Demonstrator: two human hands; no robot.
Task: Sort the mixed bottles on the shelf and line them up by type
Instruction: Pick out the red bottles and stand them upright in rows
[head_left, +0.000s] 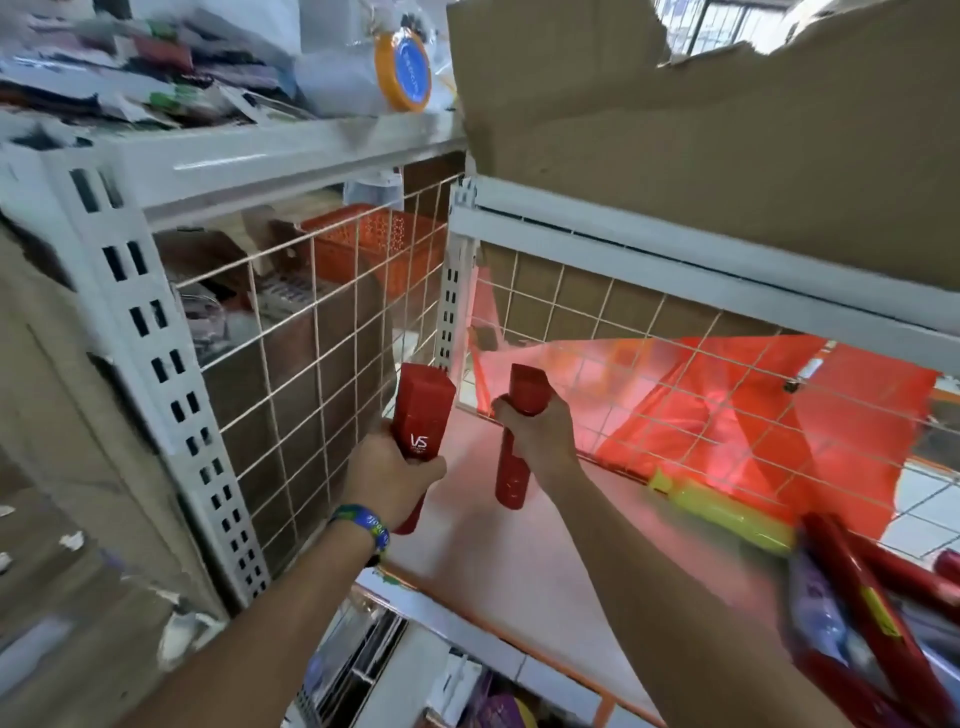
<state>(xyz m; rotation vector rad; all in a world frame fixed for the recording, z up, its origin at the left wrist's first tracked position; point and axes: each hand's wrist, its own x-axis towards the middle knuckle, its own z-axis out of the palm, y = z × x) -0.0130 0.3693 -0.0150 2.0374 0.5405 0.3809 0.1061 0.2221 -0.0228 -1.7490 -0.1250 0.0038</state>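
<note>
Now the left hand (389, 480) grips one red bottle (418, 415) and the right hand (537, 434) grips another red bottle (519, 395), both near the shelf (519, 545) corner. At four o'clock, mixed bottles (852, 597) lie jumbled, so most sorting looks left.

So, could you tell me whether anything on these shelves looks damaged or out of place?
Yes. The cardboard box on the top right shelf has a ragged, torn upper edge. A yellow-green bottle lies on its side against the wire mesh, not upright. Each hand holds a red bottle, left and right.
</note>
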